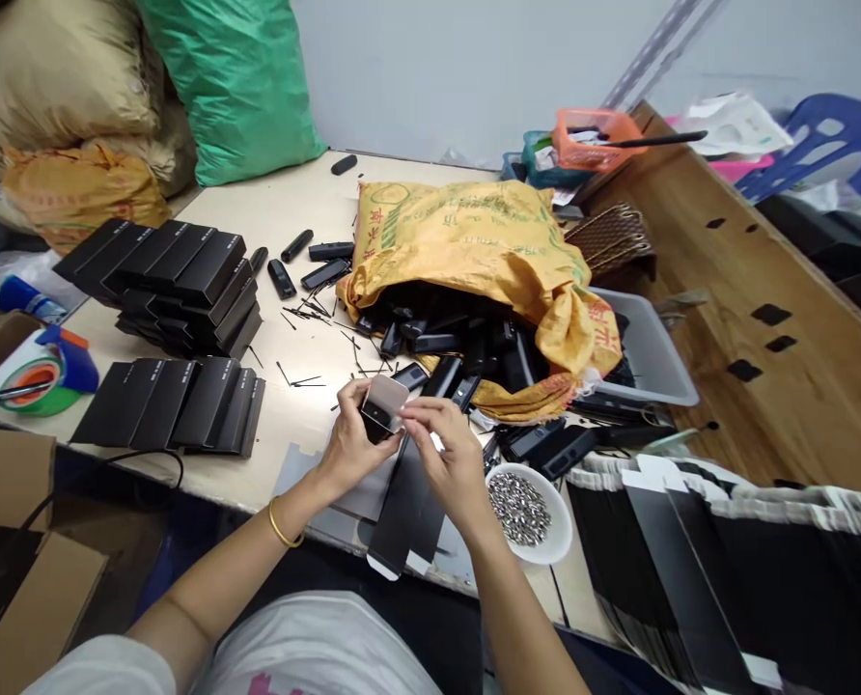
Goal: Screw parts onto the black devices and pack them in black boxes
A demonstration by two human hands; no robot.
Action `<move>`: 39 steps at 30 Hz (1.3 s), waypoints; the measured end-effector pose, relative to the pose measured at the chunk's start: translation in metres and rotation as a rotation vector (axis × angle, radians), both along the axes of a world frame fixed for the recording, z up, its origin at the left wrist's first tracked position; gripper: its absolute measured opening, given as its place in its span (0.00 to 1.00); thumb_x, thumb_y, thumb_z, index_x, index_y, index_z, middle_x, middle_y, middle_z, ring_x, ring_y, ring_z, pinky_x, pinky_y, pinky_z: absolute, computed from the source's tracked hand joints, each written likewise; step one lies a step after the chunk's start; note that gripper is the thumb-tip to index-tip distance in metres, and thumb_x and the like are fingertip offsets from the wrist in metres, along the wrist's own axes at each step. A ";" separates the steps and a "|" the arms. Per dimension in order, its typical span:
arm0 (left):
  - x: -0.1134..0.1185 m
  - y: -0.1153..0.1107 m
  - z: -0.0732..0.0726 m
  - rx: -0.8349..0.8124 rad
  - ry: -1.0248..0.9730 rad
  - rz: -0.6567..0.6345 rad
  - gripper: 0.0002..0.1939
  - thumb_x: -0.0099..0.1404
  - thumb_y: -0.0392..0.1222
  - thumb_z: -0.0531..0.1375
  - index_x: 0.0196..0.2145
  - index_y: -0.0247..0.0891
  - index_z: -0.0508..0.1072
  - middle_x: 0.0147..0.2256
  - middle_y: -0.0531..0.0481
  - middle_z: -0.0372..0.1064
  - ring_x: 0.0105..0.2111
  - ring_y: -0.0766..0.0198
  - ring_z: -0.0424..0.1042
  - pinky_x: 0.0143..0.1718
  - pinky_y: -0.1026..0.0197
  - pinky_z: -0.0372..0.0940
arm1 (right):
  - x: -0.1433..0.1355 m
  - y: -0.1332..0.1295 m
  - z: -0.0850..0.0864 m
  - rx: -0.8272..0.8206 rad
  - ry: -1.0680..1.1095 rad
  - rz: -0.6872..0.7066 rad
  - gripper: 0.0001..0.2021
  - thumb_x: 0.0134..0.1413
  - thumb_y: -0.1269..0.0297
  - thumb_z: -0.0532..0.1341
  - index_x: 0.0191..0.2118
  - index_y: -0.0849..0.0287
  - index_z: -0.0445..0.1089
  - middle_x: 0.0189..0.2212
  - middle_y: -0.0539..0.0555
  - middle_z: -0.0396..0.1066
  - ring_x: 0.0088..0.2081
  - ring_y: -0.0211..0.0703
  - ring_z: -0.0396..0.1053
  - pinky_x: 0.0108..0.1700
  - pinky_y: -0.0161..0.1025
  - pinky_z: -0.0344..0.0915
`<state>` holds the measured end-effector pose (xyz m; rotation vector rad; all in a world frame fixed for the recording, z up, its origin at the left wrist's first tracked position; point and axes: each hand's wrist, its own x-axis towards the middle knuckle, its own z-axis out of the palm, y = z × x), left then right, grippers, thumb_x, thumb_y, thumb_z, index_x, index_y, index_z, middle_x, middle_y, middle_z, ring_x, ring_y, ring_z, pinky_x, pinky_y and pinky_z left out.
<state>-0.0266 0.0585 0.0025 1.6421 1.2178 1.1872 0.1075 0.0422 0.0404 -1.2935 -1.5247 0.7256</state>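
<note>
My left hand (354, 439) is wrapped round a small black cardboard box (376, 421), its open end tilted up toward me. The raised end flap (387, 394) shows a pale inner side. At the box's right edge my right hand (445, 444) has thumb and fingertips pinched together on the flap or rim. Under my hands lies a flat unfolded black carton (402, 507) with white tabs. Close to my right wrist stands a white bowl (562, 526) full of small shiny metal pieces. Black plastic devices (507, 352) spill from the mouth of a yellow woven sack (466, 227).
Closed black boxes (184, 265) are stacked at the left, with a lower row (174, 405) in front. Thin black sticks (307, 314) lie scattered mid-table. A tape dispenser (61, 372) sits far left. Flat cartons (749, 569) fill the right front. A grey bin (654, 357) stands beside the sack.
</note>
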 end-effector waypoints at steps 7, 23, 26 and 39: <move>-0.008 -0.001 0.002 0.012 0.033 -0.105 0.19 0.54 0.36 0.60 0.42 0.41 0.58 0.55 0.38 0.59 0.56 0.53 0.61 0.55 0.50 0.58 | -0.028 0.015 -0.034 -0.062 0.273 -0.066 0.12 0.53 0.59 0.60 0.44 0.52 0.63 0.39 0.53 0.67 0.42 0.45 0.68 0.45 0.45 0.66; -0.008 0.008 0.004 -0.041 -0.186 -0.129 0.34 0.53 0.32 0.61 0.53 0.42 0.48 0.57 0.39 0.59 0.55 0.52 0.64 0.54 0.48 0.59 | -0.032 0.007 -0.034 0.406 -0.270 -0.063 0.11 0.56 0.72 0.56 0.45 0.55 0.68 0.44 0.58 0.69 0.45 0.47 0.67 0.45 0.48 0.67; -0.013 0.008 0.004 -0.043 -0.199 -0.149 0.35 0.51 0.32 0.62 0.52 0.41 0.49 0.56 0.36 0.60 0.52 0.52 0.66 0.53 0.48 0.60 | -0.033 0.005 -0.035 0.491 -0.359 0.011 0.13 0.55 0.73 0.58 0.46 0.55 0.69 0.45 0.59 0.69 0.47 0.50 0.66 0.45 0.50 0.67; -0.021 0.004 -0.013 0.027 0.077 -0.034 0.29 0.54 0.39 0.62 0.51 0.38 0.55 0.50 0.38 0.61 0.50 0.53 0.66 0.50 0.53 0.62 | -0.030 0.000 -0.050 0.318 -0.352 0.149 0.24 0.59 0.68 0.53 0.61 0.50 0.54 0.60 0.58 0.55 0.58 0.50 0.57 0.55 0.54 0.60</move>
